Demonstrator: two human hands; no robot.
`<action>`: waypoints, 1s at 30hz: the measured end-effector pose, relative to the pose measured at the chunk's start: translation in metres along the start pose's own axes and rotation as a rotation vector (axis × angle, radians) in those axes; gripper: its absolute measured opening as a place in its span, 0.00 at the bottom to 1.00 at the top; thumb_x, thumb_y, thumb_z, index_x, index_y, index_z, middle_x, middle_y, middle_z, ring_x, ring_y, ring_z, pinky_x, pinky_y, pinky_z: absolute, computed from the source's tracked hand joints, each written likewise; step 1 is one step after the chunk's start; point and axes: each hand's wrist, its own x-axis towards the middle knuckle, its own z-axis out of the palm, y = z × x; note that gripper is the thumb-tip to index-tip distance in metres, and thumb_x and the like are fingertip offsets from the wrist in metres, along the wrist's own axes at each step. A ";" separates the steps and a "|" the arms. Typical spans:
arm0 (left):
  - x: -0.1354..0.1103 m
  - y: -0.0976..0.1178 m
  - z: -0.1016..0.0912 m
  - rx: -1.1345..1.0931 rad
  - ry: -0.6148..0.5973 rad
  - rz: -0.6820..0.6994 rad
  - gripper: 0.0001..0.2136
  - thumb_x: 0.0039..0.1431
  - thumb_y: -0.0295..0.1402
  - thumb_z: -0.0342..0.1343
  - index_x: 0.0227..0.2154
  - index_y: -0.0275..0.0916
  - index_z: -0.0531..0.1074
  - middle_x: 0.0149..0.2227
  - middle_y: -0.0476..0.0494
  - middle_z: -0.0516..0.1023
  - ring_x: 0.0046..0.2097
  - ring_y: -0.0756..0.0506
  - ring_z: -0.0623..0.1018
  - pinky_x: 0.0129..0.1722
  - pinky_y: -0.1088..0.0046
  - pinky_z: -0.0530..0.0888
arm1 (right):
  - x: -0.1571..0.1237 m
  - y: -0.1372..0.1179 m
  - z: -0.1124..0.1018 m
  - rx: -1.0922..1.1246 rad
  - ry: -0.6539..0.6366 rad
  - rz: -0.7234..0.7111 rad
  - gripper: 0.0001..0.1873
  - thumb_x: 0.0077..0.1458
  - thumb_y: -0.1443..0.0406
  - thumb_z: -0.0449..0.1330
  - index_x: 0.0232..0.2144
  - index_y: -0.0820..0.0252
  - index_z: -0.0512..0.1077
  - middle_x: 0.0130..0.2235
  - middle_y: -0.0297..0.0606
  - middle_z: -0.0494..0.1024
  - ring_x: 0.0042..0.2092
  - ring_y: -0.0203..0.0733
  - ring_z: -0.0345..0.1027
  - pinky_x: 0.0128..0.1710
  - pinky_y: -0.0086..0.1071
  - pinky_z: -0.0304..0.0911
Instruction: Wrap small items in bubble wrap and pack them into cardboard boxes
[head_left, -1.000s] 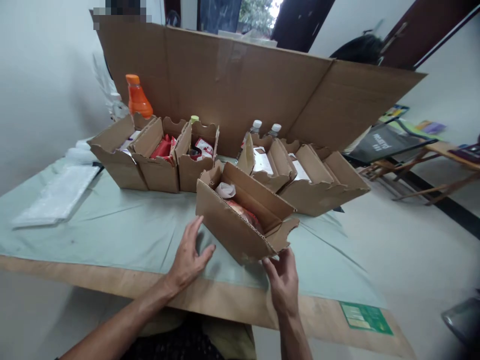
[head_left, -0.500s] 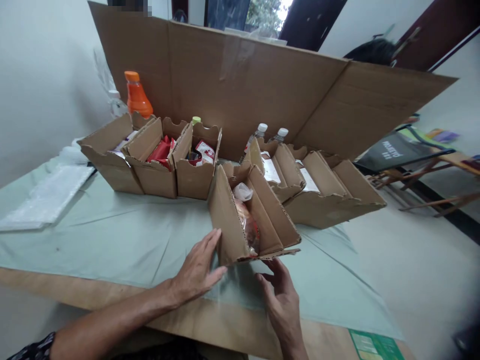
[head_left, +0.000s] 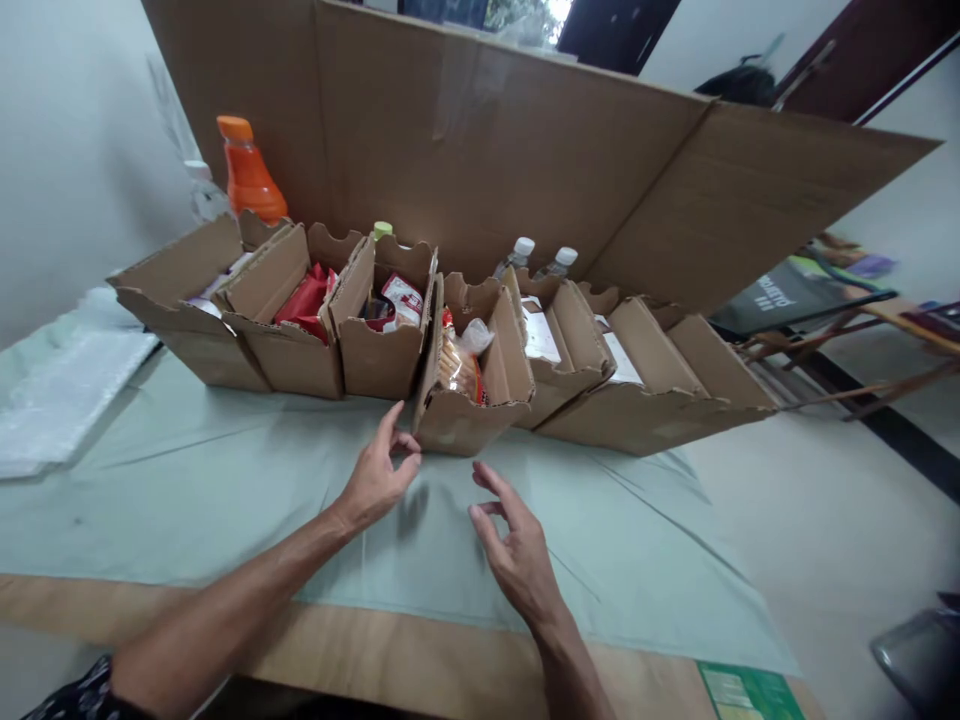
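Observation:
An open cardboard box (head_left: 469, 428) stands in the middle of a row of similar boxes. Inside it lies a clear-and-red packet of stick-shaped snacks (head_left: 457, 365) with a whitish crumpled plastic bit (head_left: 476, 336) on it. My left hand (head_left: 379, 475) is at the box's lower left front corner, thumb and fingers apart; whether a fingertip touches the cardboard I cannot tell. Just in front of the box, my right hand (head_left: 517, 550) is off it, fingers curved and apart, holding nothing.
Left boxes hold a red packet (head_left: 304, 303) and a red-and-white packet (head_left: 403, 300). White cards (head_left: 540, 330) sit in right boxes. Behind stand an orange bottle (head_left: 251, 175), white-capped bottles (head_left: 557, 262) and a tall cardboard panel (head_left: 487, 150). Clear plastic bags (head_left: 75, 400) lie left.
The middle box has slid away from me into the gap in the row and sits straighter. My right hand has come off its front; both hands have shifted slightly.

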 end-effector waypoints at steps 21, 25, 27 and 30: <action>0.005 0.002 -0.007 -0.155 -0.404 0.126 0.20 0.54 0.36 0.61 0.51 0.40 0.79 0.61 0.37 0.77 0.61 0.35 0.75 0.61 0.51 0.73 | 0.141 -0.123 0.020 -0.247 -0.077 -0.281 0.34 0.65 0.65 0.54 0.71 0.56 0.56 0.41 0.37 0.84 0.40 0.42 0.79 0.48 0.38 0.72; 0.001 0.008 -0.012 -0.133 -0.297 0.026 0.17 0.54 0.33 0.61 0.47 0.40 0.80 0.52 0.39 0.82 0.53 0.38 0.81 0.49 0.61 0.80 | 0.185 -0.154 0.035 -0.642 -0.044 -0.160 0.20 0.64 0.67 0.54 0.57 0.63 0.72 0.37 0.47 0.84 0.41 0.54 0.79 0.45 0.41 0.69; -0.013 0.011 -0.021 -0.121 -0.198 -0.027 0.14 0.58 0.33 0.58 0.46 0.39 0.79 0.48 0.39 0.84 0.49 0.40 0.82 0.49 0.62 0.80 | 0.180 -0.154 0.037 -0.704 -0.044 -0.160 0.16 0.65 0.68 0.53 0.50 0.60 0.76 0.37 0.48 0.84 0.42 0.54 0.80 0.42 0.38 0.67; -0.053 0.013 -0.042 -0.126 -0.030 -0.104 0.12 0.64 0.36 0.54 0.43 0.37 0.78 0.44 0.38 0.84 0.47 0.41 0.83 0.51 0.61 0.79 | 0.139 -0.145 0.031 -0.646 -0.059 -0.258 0.13 0.65 0.68 0.52 0.45 0.57 0.76 0.37 0.42 0.85 0.39 0.49 0.80 0.38 0.33 0.63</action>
